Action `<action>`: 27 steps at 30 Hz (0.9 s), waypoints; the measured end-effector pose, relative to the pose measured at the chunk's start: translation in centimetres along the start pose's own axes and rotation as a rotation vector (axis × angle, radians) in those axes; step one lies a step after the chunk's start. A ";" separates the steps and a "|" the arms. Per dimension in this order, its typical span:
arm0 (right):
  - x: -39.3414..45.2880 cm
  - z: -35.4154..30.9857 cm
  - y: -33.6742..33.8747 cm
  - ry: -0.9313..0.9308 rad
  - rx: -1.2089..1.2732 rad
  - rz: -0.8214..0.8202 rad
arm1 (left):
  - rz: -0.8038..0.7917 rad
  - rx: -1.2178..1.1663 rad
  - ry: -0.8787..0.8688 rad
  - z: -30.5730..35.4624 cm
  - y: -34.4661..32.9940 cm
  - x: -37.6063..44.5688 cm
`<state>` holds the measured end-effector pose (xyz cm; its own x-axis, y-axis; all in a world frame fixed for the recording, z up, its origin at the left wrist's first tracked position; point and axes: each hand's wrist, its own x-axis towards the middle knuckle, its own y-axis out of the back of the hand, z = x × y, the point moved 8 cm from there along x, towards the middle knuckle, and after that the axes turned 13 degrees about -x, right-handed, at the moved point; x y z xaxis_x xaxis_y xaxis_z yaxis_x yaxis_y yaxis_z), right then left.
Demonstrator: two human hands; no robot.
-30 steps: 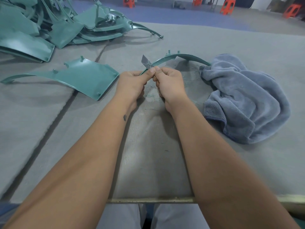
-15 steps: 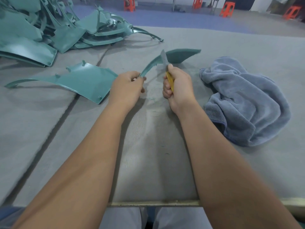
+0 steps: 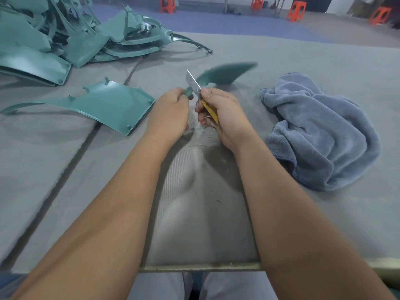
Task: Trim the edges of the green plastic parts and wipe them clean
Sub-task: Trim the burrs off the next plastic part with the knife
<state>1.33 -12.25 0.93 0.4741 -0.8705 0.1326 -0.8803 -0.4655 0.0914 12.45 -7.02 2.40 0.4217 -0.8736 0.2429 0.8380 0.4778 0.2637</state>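
Note:
My left hand (image 3: 168,111) grips the near end of a curved green plastic part (image 3: 225,74), whose far end is lifted off the table and blurred. My right hand (image 3: 220,111) holds a yellow-handled utility knife (image 3: 195,87), with the bare blade pointing up and away against the part's edge just beyond my left fingers. A second green part (image 3: 104,102), flat and wing-shaped, lies on the table to the left of my left hand. Thin green shavings (image 3: 201,132) lie on the felt under my hands.
A heap of green plastic parts (image 3: 54,37) fills the far left of the grey felt table (image 3: 324,224). A crumpled blue-grey towel (image 3: 320,131) lies right of my right hand. Orange stools (image 3: 296,10) stand on the floor beyond. The table's near edge runs above my lap.
The held part has turned, its broad far end now swung up and to the right. My right hand shifted its grip and brought the knife blade back against the part's edge near my left hand.

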 end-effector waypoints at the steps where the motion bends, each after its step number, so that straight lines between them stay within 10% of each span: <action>1: 0.0 0.1 -0.1 0.001 -0.006 -0.003 | 0.033 -0.089 0.061 -0.3 0.1 -0.1; 12: 0.0 0.5 0.0 -0.061 -0.139 0.032 | -0.159 -0.665 0.400 -1.6 -2.3 -0.8; 27: 0.0 0.4 0.7 -0.036 -0.243 0.224 | -0.052 -0.371 0.137 -0.1 -0.9 -0.5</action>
<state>0.72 -12.63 0.58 0.2649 -0.9539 0.1414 -0.9305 -0.2144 0.2970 11.50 -7.00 1.90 0.3964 -0.9122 0.1042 0.9172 0.3884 -0.0890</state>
